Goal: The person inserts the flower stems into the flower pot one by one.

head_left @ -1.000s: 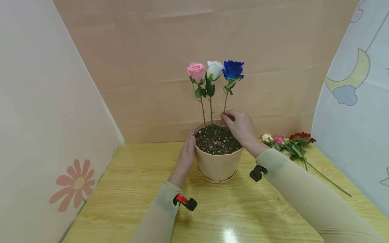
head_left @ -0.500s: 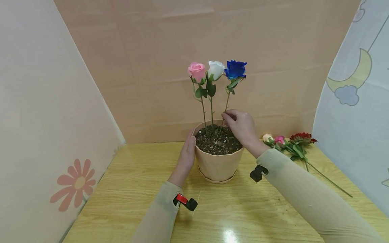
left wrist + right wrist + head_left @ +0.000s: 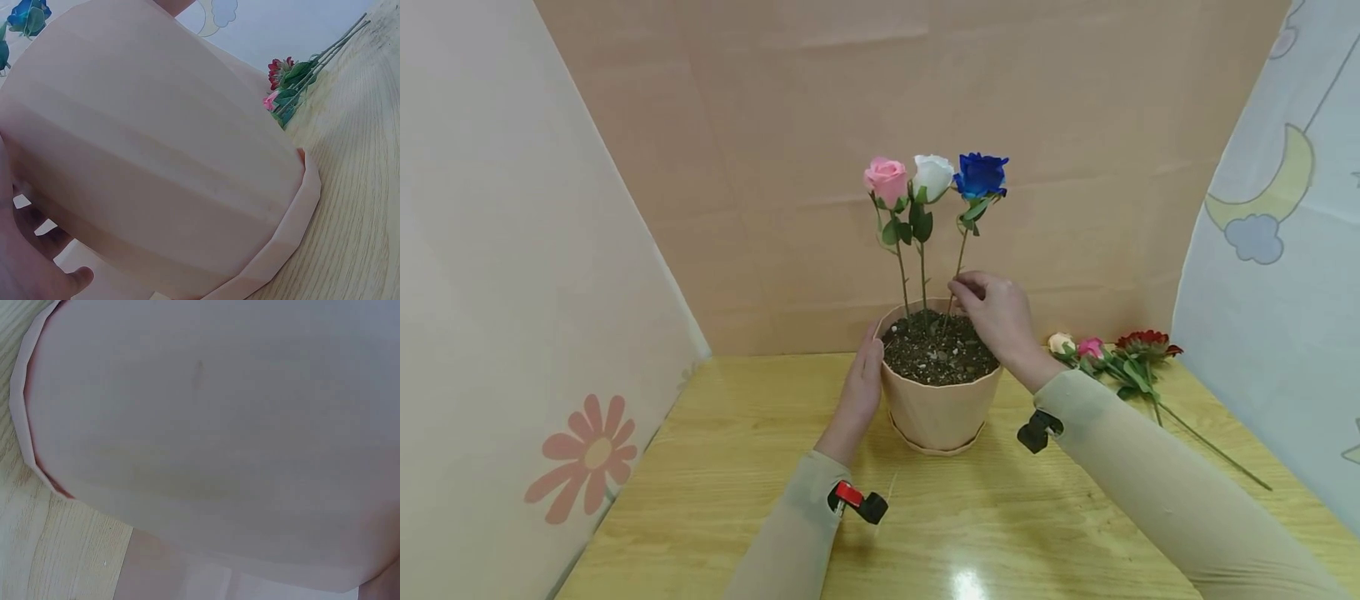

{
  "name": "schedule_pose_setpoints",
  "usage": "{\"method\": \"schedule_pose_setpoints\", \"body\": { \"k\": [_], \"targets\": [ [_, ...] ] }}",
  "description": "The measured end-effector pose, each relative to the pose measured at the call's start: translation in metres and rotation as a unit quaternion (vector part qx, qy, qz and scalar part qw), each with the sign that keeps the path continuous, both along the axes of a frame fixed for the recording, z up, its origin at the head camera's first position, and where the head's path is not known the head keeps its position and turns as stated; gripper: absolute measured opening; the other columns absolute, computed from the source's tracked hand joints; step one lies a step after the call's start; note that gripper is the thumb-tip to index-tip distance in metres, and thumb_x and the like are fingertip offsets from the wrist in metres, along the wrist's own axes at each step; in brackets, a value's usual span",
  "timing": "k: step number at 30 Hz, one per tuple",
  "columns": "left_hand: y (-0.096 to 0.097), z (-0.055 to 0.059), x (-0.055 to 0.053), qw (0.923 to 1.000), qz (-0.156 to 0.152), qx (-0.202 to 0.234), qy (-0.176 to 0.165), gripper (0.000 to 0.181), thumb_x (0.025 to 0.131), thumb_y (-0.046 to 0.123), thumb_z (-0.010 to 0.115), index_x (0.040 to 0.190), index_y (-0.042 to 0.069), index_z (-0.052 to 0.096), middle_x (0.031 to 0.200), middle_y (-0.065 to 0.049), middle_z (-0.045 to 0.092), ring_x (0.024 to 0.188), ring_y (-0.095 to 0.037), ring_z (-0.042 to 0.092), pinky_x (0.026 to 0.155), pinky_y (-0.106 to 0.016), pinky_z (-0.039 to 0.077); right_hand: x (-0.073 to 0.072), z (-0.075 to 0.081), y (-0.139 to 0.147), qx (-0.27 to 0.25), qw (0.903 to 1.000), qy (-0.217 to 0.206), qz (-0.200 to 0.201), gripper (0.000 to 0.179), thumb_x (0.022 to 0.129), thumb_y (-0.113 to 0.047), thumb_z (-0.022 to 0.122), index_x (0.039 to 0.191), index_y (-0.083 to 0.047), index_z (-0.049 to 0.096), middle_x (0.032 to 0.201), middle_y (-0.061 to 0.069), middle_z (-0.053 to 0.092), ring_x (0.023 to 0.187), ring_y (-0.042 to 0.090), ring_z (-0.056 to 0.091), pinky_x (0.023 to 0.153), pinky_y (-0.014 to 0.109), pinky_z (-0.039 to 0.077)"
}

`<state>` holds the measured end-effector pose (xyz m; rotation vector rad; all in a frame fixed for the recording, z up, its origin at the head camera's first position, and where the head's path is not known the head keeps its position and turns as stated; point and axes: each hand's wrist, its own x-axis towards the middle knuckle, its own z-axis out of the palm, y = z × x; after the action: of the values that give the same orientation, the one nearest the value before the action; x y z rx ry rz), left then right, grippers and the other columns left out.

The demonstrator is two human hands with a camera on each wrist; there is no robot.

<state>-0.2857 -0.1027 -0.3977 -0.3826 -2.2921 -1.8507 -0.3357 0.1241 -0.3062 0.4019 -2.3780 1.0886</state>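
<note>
My right hand [image 3: 998, 315] pinches the stem of a blue rose [image 3: 981, 175] between thumb and fingertips, low over the dark soil [image 3: 938, 360] of a pale peach flowerpot [image 3: 942, 415]. The stem's lower end goes into the soil, and the bloom leans a little to the right. Against the pot's left side rests my left hand [image 3: 860, 382]; the left wrist view shows its fingers [image 3: 37, 247] extended along the wall. A pink rose [image 3: 886, 181] and a white rose [image 3: 933, 177] stand upright in the soil, left of the blue one.
On the wooden table [image 3: 737, 433], right of the pot, lie a cream rose [image 3: 1061, 342], a bright pink flower [image 3: 1090, 347] and a dark red flower [image 3: 1147, 342] with long stems. Beneath the pot is a matching saucer [image 3: 937, 451]. A peach backdrop [image 3: 775, 208] stands behind.
The blue rose has tilted slightly to the right along with my right hand, opening a wider gap from the white rose. My left hand stays against the pot.
</note>
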Motion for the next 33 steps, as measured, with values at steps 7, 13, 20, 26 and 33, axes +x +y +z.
{"method": "schedule_pose_setpoints", "body": {
  "k": [7,13,20,26,33],
  "targets": [
    [0.002,-0.006,0.0,1.0,0.008,0.005,0.001,0.052,0.111,0.048,0.025,0.161,0.036,0.022,0.166,0.008,0.02,0.151,-0.015,0.015,0.122,-0.045,0.014,0.007,0.0,0.003,-0.007,0.9999,-0.007,0.002,0.034,0.1,-0.038,0.065,0.116,-0.01,0.075,0.095,0.004,0.076,0.082,0.016,0.07,0.071,0.04,0.056],
    [0.003,-0.005,0.001,1.0,0.003,0.007,0.005,0.053,0.11,0.049,0.025,0.161,0.035,0.022,0.165,0.01,0.02,0.151,-0.015,0.015,0.122,-0.045,0.015,0.016,0.007,0.016,-0.014,0.9995,-0.028,0.003,0.041,0.1,-0.043,0.063,0.122,-0.011,0.072,0.098,0.004,0.075,0.086,0.018,0.07,0.072,0.04,0.056],
    [0.003,-0.005,-0.002,0.9999,0.001,0.011,0.004,0.056,0.109,0.054,0.024,0.161,0.034,0.022,0.166,0.004,0.021,0.151,-0.015,0.015,0.122,-0.044,0.014,0.024,0.019,0.04,-0.006,0.9994,-0.033,0.007,0.045,0.101,-0.045,0.061,0.129,-0.011,0.068,0.106,0.005,0.074,0.093,0.019,0.069,0.082,0.044,0.056],
    [0.001,-0.001,-0.002,1.0,0.003,0.006,0.007,0.052,0.112,0.045,0.023,0.162,0.031,0.021,0.166,0.006,0.02,0.151,-0.016,0.015,0.122,-0.044,0.014,0.027,0.025,0.065,0.001,0.9989,-0.047,0.006,0.052,0.1,-0.05,0.058,0.134,-0.011,0.065,0.112,0.005,0.073,0.096,0.019,0.07,0.084,0.043,0.056],
    [0.002,0.001,-0.002,1.0,0.004,0.001,0.006,0.052,0.112,0.043,0.023,0.162,0.032,0.021,0.166,0.007,0.02,0.151,-0.018,0.016,0.122,-0.046,0.015,0.042,0.026,0.1,0.029,0.9982,-0.046,-0.024,0.049,0.099,-0.051,0.059,0.132,-0.016,0.068,0.11,0.003,0.074,0.095,0.016,0.07,0.074,0.026,0.055]
  ]
}}
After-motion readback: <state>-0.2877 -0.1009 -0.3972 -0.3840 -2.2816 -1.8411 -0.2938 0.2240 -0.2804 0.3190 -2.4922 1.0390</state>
